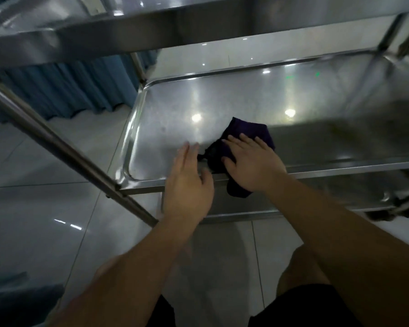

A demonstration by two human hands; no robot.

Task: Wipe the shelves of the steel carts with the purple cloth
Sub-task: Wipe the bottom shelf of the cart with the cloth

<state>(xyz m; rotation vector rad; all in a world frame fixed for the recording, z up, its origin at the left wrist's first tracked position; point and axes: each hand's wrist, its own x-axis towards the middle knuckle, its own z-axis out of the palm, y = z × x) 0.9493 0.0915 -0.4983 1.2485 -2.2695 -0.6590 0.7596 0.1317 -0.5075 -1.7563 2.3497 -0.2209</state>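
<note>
Our right hand (253, 165) presses flat, fingers straight, on the cloth (246, 132) at the shelf's (222, 95) 6 o'clock rim; left hand (187, 175) open, empty, at its 9 o'clock.

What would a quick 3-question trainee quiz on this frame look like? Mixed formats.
1. True or false: the right hand lies flat on the purple cloth.
2. Where does the cloth lie? A) top shelf B) middle shelf, draped over its near rim C) floor
3. Fill in: the left hand, fingers straight, holds ____.

Key: 1 true; 2 B; 3 nothing.
</note>
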